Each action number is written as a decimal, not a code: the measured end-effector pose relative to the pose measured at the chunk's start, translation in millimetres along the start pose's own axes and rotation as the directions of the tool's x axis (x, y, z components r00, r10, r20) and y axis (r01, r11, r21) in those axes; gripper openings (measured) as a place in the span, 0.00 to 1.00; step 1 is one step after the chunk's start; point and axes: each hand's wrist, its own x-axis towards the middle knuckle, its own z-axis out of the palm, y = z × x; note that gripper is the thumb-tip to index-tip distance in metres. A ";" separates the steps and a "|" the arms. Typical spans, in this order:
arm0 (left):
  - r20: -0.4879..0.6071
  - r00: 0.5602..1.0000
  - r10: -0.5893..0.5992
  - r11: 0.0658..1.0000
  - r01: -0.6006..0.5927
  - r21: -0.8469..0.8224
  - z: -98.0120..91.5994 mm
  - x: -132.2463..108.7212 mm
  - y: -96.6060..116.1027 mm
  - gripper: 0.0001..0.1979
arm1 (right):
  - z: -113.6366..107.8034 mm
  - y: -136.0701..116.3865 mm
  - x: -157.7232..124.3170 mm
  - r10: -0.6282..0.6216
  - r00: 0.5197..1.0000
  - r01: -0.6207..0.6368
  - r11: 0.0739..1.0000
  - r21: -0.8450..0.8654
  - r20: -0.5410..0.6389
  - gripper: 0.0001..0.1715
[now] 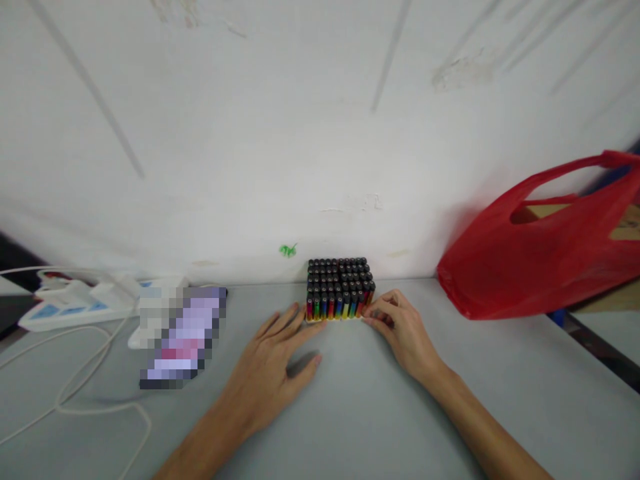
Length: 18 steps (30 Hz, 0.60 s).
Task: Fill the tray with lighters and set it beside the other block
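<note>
Several batteries (339, 283) stand upright in tight rows against the wall, forming a block with dark tops and multicoloured sleeves. My left hand (273, 363) lies at the block's front left, palm down, with fingers spread and thumb apart. Its fingertips reach the left front corner and the front edge of the block. At the right front corner, my right hand (400, 327) is closed in a pinch of thumb and forefinger. A battery at that corner seems to be between the fingertips, mostly hidden by them.
A red plastic bag (540, 253) stands on the right, with cardboard behind it. On the left are a white power strip (80, 307), loose white cables (100, 403) and a phone (185, 340) with a blurred screen. The white wall (320, 133) closes off the grey table (360, 413) behind.
</note>
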 end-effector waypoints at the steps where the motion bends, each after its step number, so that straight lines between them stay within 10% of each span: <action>1: 0.000 1.000 0.000 1.000 0.000 -0.006 0.0 0.2 -0.2 0.28 | -0.2 -0.2 -0.1 0.001 1.000 -0.001 1.000 0.001 0.000 0.07; 18: -0.031 0.999 0.018 1.000 -0.019 -0.015 -2.0 -2.1 -0.9 0.25 | 2.0 0.1 -2.8 0.015 1.000 -0.015 1.000 0.000 0.022 0.08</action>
